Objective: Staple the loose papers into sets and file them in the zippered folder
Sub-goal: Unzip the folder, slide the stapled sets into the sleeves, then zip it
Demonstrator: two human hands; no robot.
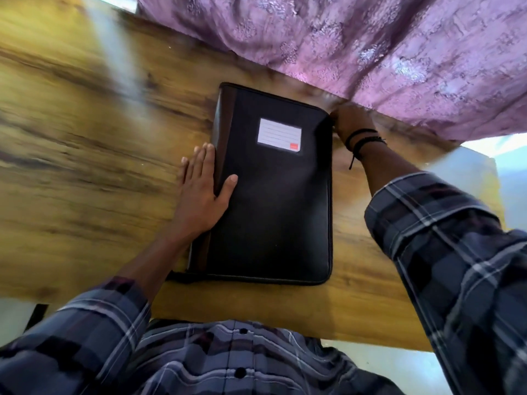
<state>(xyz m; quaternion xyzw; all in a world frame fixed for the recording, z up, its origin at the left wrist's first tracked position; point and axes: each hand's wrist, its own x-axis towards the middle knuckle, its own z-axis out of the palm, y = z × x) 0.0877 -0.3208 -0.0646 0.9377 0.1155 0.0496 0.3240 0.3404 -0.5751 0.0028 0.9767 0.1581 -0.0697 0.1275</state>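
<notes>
A black zippered folder (273, 195) with a white label (279, 135) lies closed and flat on the wooden table (85, 138). My left hand (202, 189) lies flat with straight fingers along the folder's left spine, the thumb resting on the cover. My right hand (350, 121) is at the folder's far right corner, fingers curled at the zipper edge; the fingertips are hidden and blurred. No loose papers or stapler are in view.
A purple patterned curtain (370, 52) hangs over the table's far right side, just beyond my right hand. The table's near edge runs below the folder, with pale floor (507, 181) to the right.
</notes>
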